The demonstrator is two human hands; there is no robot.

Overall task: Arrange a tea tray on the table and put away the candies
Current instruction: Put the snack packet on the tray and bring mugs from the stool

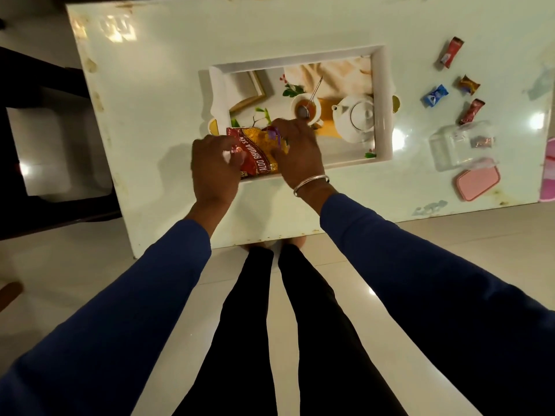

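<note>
A white tea tray (381,103) with a printed teapot-and-cup picture lies in the middle of the white table (168,85). At its near left corner lies a red and yellow snack packet (258,151) with a purple clip at its top. My left hand (214,169) grips the packet's left end. My right hand (297,154) holds its right side at the clip. Several wrapped candies lie to the right of the tray: a red one (450,52), a brown one (468,84), a blue one (435,96) and another red one (471,111).
A clear plastic box (450,148) stands at the table's right with one candy (482,142) inside, and its pink lid (477,183) lies just in front. A dark chair (45,139) stands left of the table. My legs are at the table's near edge.
</note>
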